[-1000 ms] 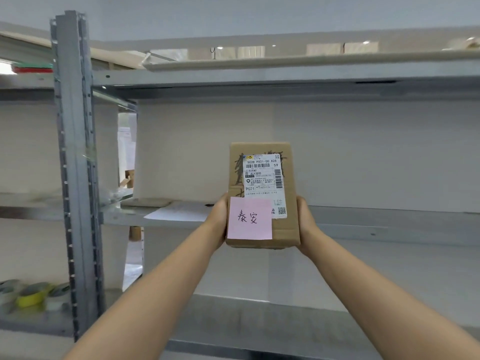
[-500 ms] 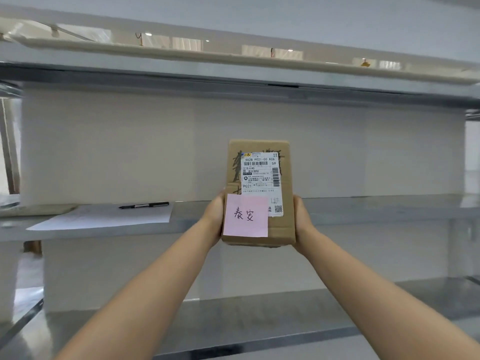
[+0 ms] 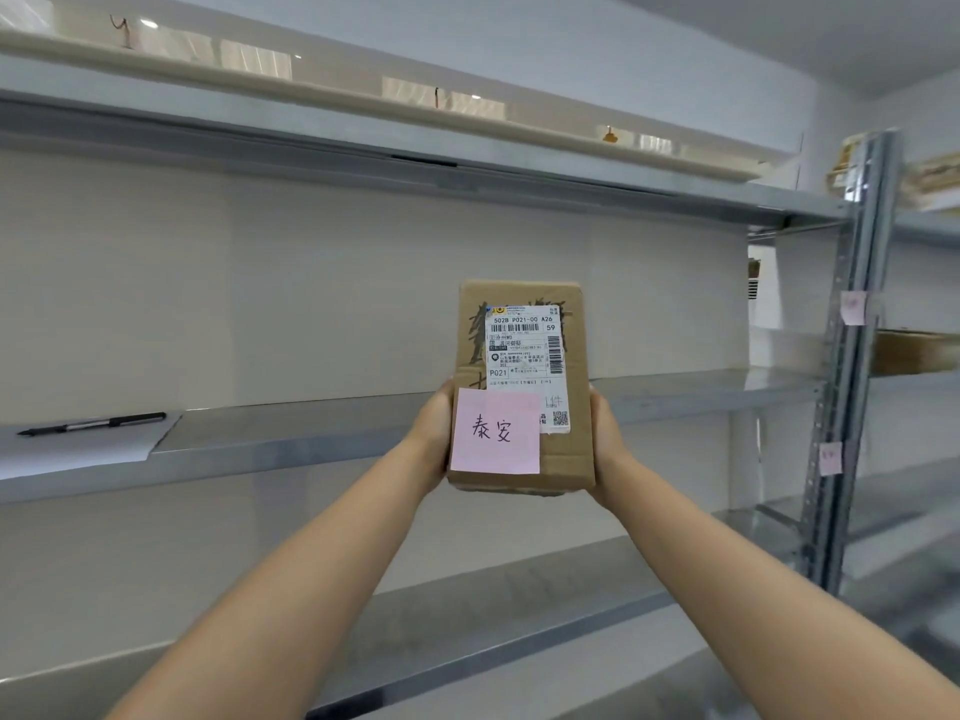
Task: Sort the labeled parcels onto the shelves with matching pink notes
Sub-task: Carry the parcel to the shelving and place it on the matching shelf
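Observation:
I hold a brown cardboard parcel (image 3: 519, 298) upright in front of the grey metal shelves. It carries a white shipping label and a pink note (image 3: 495, 431) with handwritten characters. My left hand (image 3: 434, 433) grips its left side and my right hand (image 3: 607, 444) grips its right side. Two pink notes (image 3: 853, 307) (image 3: 830, 458) stick to the shelf upright (image 3: 852, 356) at the right; their writing is blurred.
The middle shelf (image 3: 322, 433) runs behind the parcel, with a pen (image 3: 93, 423) on white paper (image 3: 78, 452) at its left. Another shelf (image 3: 467, 615) lies below. A brown box (image 3: 911, 350) sits on the neighbouring rack right of the upright.
My view has swung right along the shelves: the left upright and tape rolls left the view, and the right upright with its pink notes came in. The parcel stays held in both hands.

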The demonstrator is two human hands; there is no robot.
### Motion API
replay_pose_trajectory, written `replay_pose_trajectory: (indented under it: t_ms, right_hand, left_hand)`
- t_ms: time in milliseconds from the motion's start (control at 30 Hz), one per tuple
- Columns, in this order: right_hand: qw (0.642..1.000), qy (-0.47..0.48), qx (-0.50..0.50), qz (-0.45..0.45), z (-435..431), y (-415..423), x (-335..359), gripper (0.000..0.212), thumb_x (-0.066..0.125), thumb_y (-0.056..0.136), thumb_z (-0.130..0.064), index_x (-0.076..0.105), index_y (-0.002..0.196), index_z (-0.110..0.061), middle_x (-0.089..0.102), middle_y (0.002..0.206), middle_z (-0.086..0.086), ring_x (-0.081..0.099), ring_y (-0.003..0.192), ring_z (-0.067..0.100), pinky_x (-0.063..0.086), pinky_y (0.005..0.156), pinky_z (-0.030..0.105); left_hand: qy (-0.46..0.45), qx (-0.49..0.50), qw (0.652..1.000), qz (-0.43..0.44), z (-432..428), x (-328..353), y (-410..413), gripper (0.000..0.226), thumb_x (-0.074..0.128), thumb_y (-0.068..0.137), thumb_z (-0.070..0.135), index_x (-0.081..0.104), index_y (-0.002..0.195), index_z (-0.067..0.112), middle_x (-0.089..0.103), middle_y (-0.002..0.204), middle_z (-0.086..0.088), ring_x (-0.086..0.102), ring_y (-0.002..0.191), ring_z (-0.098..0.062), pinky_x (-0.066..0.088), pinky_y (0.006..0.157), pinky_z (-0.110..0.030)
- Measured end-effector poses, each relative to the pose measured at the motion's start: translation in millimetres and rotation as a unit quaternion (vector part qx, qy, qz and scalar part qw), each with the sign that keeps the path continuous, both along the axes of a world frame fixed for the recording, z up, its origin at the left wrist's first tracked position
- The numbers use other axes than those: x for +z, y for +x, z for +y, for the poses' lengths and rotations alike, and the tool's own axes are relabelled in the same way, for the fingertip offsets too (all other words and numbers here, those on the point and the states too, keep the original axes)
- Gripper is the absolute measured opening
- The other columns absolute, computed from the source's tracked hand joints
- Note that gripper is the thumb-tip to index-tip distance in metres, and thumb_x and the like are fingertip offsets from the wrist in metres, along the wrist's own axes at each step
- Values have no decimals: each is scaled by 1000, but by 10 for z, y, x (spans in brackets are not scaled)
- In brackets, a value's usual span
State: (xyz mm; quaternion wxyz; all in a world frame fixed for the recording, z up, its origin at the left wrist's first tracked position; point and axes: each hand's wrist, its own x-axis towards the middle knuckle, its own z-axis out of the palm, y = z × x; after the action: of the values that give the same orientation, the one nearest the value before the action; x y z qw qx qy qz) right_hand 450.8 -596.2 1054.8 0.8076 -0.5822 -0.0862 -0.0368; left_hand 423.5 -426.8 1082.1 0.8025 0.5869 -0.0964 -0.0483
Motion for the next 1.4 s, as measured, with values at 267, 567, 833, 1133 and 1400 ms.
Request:
replay_pose_trajectory:
  t_ms: [267, 567, 833, 1133, 1400]
  right_hand:
    - [999, 2, -38, -4, -772, -58, -57, 43, 33, 96, -41, 68, 82, -21, 75, 68, -4, 69, 60, 13, 52, 64, 29]
    - [996, 4, -91, -10, -1347, -170, -105, 44, 32, 96, -41, 68, 80, -21, 74, 75, 1, 69, 63, 17, 52, 64, 30]
    - [990, -20, -142, 8, -1872, -225, -196, 45, 29, 97, -43, 66, 86, -20, 75, 69, -2, 69, 62, 15, 54, 61, 28]
    - [976, 1, -218, 12, -2469, -9, -161, 46, 30, 97, -46, 67, 82, -22, 74, 68, -1, 69, 61, 16, 51, 67, 32]
    - [949, 31, -312, 19, -3060, 220, -194, 39, 30, 98, -36, 61, 80, -20, 71, 58, -4, 67, 49, 8, 52, 46, 18]
  left_hand:
    - [8, -50, 999, -15, -753, -40, 74, 34, 34, 97, 31, 64, 89, 16, 75, 63, 0, 71, 52, -16, 55, 48, -22]
    - [0, -91, 996, -18, -1356, -128, 186, 37, 33, 98, 36, 64, 90, 17, 75, 63, 1, 71, 52, -15, 55, 46, -21]
    - [-7, -165, 986, -19, -1908, -218, 430, 38, 33, 97, 35, 65, 88, 17, 75, 64, 0, 71, 52, -16, 54, 47, -21]
    - [-51, -268, 962, -13, -2526, -228, 801, 43, 30, 96, 41, 66, 96, 17, 76, 79, -4, 73, 62, -20, 55, 52, -23]
    - [-37, -337, 941, 10, -3271, -194, 1378, 46, 32, 95, 44, 70, 96, 19, 76, 89, -7, 74, 71, -24, 55, 62, -30]
